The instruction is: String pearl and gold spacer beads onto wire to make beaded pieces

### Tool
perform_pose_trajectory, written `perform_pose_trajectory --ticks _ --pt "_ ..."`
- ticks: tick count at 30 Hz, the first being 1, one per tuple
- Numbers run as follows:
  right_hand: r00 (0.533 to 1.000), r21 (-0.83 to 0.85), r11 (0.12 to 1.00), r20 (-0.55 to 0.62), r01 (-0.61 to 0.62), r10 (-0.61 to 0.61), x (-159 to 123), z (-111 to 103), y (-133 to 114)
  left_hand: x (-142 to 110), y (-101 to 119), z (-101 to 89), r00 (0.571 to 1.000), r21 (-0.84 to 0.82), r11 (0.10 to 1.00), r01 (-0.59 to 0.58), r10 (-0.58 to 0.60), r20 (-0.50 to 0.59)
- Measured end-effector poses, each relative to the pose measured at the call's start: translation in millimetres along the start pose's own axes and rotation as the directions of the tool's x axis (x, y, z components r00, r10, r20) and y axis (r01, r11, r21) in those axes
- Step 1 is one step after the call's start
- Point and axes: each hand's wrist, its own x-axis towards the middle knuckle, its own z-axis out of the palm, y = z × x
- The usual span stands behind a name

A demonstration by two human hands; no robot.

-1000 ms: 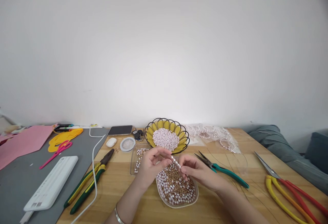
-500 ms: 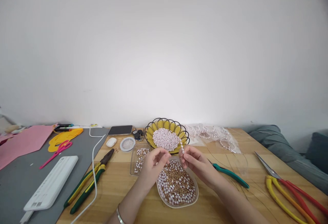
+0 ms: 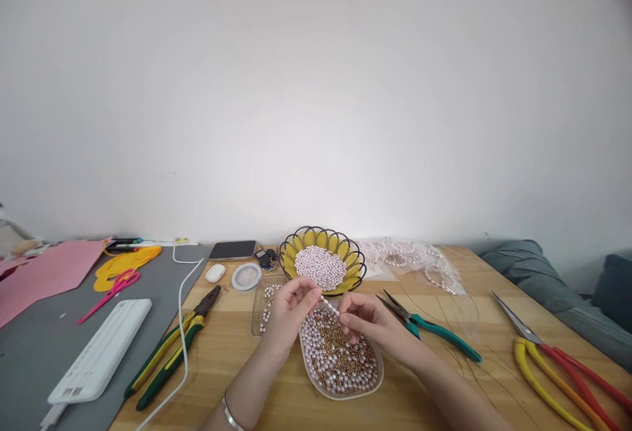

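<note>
Pink sheet (image 3: 47,272): far left edge of the counter (image 3: 232,358), lying flat on a grey mat (image 3: 29,358).
Pink scissors (image 3: 108,288): on the mat beside yellow cord (image 3: 126,261).
White power strip (image 3: 101,352): on the mat, at 9 o'clock of the hands.
Green-yellow pliers (image 3: 170,349): flat on the counter, crossed by a white cable (image 3: 180,326).
Phone (image 3: 232,250): at the back, with a white mouse (image 3: 215,273) and a clear thread spool (image 3: 246,277) just in front.
Wire basket (image 3: 322,265): yellow-lined, heaped with pale beads, at 12 o'clock of the hands.
Left hand (image 3: 289,316): pinched closed on one end of the bead strand (image 3: 330,304).
Bead strand: short, slanting between both hands above the bead tray (image 3: 340,355).
Handling: judged light, limp and slippery; beads slide off any loose end, so grip the thread itself at both ends.
Right hand (image 3: 370,326): fingertips closed on the strand's lower end, over the tray.
Change: half a second ago the right hand held the strand upright near the basket rim; it is now lower and tilted over the tray.
Teal pliers (image 3: 429,329): at 3 o'clock, just beside the right hand.
Bagged bracelets (image 3: 409,260): at 1 o'clock.
Red-yellow shears (image 3: 553,358): far right.
</note>
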Motion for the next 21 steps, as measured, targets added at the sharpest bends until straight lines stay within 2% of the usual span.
perform_pose_trajectory --ticks 7,15,21 --pt "0.999 0.009 1.0 -0.024 0.028 -0.027 0.8 2.0 -2.0 1.2 -4.6 -2.8 1.0 -0.002 1.0 -0.016 0.016 0.008" --pt "0.969 -0.035 0.983 -0.165 0.182 -0.185 3.8 -3.5 -2.4 1.0 -5.6 -6.1 0.997 -0.056 0.996 -0.071 0.072 0.023" --pt "0.949 -0.019 0.972 -0.212 0.234 -0.232 3.2 -4.0 -3.5 -1.8 -2.1 -5.6 0.995 -0.043 0.998 -0.041 0.044 0.084"
